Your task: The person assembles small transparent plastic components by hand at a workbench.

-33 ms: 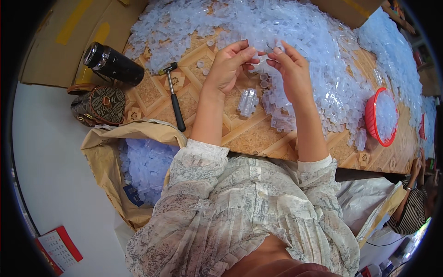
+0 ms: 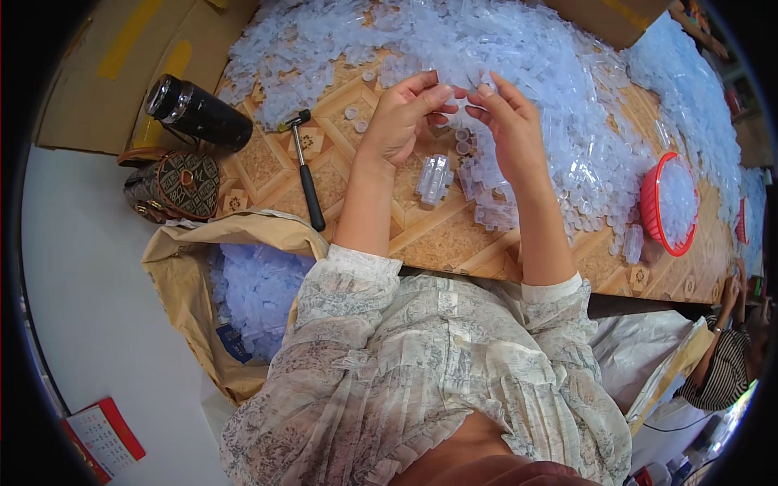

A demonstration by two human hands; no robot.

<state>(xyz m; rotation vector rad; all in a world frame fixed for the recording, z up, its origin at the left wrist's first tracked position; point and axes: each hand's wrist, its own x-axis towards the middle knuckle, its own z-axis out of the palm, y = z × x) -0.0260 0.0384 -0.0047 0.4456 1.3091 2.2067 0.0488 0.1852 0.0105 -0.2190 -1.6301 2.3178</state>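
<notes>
Upper centre, left hand (image 2: pixel 409 113) and right hand (image 2: pixel 509 113) pinch clear plastic pieces (image 2: pixel 487 79); a slack pinch could lose one in the pile (image 2: pixel 567 105)!

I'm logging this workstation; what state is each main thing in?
Left hand, seemingly pinching a clear plastic piece
Right hand, curled, grip unclear
Hammer, lying down
Black flask, capped
Paper sack, open, contents showing
Red basket, open, loaded
Patterned bag, closure unclear
Plastic heap, loose, spread
</notes>
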